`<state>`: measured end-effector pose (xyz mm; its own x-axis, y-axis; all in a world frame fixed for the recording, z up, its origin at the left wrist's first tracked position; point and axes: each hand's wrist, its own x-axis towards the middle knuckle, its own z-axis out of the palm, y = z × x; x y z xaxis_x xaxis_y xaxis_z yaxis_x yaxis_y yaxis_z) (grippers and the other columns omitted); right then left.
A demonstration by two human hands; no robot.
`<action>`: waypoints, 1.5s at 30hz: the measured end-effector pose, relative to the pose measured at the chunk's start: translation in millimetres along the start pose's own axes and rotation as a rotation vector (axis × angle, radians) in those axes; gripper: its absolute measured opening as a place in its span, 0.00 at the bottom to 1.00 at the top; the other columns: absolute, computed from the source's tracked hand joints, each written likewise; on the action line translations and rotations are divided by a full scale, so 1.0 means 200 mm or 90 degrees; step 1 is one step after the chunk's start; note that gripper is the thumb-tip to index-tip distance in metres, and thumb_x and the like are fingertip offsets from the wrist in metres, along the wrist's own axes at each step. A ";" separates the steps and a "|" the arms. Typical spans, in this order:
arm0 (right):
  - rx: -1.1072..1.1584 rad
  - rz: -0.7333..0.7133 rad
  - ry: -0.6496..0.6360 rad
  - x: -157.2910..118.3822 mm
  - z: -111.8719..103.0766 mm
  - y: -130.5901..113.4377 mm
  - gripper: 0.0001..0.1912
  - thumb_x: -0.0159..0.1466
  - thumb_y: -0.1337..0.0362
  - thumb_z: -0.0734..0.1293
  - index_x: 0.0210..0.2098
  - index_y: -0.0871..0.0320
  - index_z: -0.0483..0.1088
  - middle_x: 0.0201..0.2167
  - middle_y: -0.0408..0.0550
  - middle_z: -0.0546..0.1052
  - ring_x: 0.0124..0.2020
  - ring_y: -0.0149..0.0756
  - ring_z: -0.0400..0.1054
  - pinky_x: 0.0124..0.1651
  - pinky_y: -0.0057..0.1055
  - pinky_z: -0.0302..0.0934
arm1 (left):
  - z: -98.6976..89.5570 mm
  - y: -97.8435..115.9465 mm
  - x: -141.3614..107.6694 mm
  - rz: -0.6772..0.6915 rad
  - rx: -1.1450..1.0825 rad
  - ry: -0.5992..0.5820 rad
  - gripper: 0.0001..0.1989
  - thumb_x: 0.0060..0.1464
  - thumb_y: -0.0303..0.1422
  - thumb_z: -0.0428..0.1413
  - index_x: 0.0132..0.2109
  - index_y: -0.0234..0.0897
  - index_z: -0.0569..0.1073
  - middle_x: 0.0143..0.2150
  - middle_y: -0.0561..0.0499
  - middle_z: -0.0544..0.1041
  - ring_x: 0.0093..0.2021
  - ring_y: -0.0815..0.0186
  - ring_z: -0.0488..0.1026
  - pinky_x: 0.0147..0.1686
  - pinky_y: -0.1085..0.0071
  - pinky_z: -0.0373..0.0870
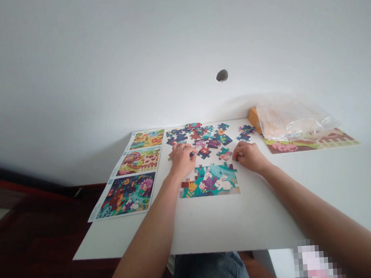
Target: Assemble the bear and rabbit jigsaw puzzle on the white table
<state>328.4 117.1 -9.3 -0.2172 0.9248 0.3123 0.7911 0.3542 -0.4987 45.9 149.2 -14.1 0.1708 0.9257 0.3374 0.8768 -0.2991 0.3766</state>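
Your forearms (155,229) flank the partly joined rabbit jigsaw (218,183), its long axis left-to-right, just nearer you than either grip, left hand (183,156) and right hand (249,155) curled, though whether pinching anything you cannot tell.

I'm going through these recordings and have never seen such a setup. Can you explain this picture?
There is no machine: the left hand and right hand belong to the person wearing the camera on their head, facing forward and down. On the white table lies a partly joined rabbit puzzle, with loose pieces beyond it. A picture sheet lies left; on the right, a clear plastic bag partly covers an orange box. The left hand is among the pieces; the right is curled near the puzzle's far right corner. Whether either holds a piece is unclear.
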 end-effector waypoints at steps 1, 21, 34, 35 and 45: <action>-0.018 0.015 0.010 0.00 0.00 0.00 0.16 0.54 0.78 0.62 0.25 0.54 0.78 0.32 0.44 0.76 0.32 0.32 0.69 0.42 0.30 0.58 | 0.00 0.00 0.00 0.000 0.000 0.000 0.07 0.53 0.28 0.58 0.37 0.44 0.80 0.51 0.50 0.75 0.59 0.51 0.62 0.59 0.50 0.60; -0.137 0.065 -0.011 0.00 -0.01 0.03 0.20 0.63 0.69 0.64 0.51 0.46 0.76 0.43 0.50 0.72 0.46 0.42 0.68 0.49 0.38 0.56 | 0.01 -0.03 0.01 0.006 -0.023 -0.012 0.08 0.56 0.28 0.57 0.37 0.44 0.80 0.49 0.51 0.78 0.56 0.52 0.66 0.56 0.51 0.62; -0.114 0.102 0.019 0.00 -0.01 0.05 0.16 0.63 0.66 0.65 0.49 0.51 0.77 0.41 0.50 0.74 0.36 0.38 0.69 0.44 0.34 0.62 | 0.02 -0.04 0.01 0.076 -0.073 -0.029 0.20 0.53 0.18 0.50 0.42 0.43 0.80 0.50 0.51 0.77 0.54 0.60 0.71 0.57 0.58 0.67; -0.106 0.087 0.020 0.00 0.00 0.05 0.16 0.63 0.66 0.65 0.49 0.52 0.76 0.41 0.50 0.73 0.36 0.37 0.69 0.44 0.34 0.62 | 0.01 -0.04 0.02 0.081 -0.073 -0.017 0.20 0.53 0.18 0.50 0.43 0.43 0.80 0.50 0.51 0.77 0.53 0.60 0.71 0.57 0.59 0.67; -0.106 -0.044 -0.038 -0.01 0.00 0.00 0.12 0.66 0.60 0.66 0.47 0.43 0.78 0.44 0.50 0.71 0.46 0.42 0.66 0.49 0.38 0.57 | 0.00 -0.03 0.01 0.008 0.020 0.042 0.15 0.54 0.23 0.53 0.40 0.43 0.81 0.47 0.50 0.78 0.51 0.57 0.71 0.54 0.61 0.68</action>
<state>328.2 115.5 -8.9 -0.3037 0.9076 0.2900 0.8558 0.3937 -0.3357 41.4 152.8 -15.3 0.1527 0.9047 0.3977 0.8884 -0.3020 0.3457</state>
